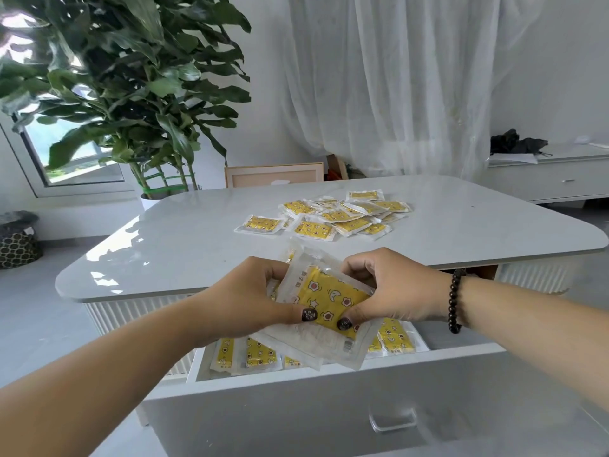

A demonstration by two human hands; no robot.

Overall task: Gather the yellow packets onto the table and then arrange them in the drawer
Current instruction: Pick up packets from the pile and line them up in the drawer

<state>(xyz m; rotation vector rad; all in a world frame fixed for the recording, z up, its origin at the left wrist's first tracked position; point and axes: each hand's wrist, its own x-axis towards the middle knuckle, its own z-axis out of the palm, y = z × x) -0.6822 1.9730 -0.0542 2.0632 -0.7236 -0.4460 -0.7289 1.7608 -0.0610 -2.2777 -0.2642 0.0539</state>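
White room, pale bench [184,245] with a heap of yellow packets [342,214] at twelve o'clock, not yet stowed. Both left hand [245,300] and right hand [393,291] gripping a stack [324,298] over the open drawer [329,384], partly filled. Roughly midway.

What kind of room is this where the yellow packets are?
Probably a living room in a home. There is a big leafy houseplant by a window, long white curtains, and a low white table with an open drawer. Both hands hold a stack of packets above it.
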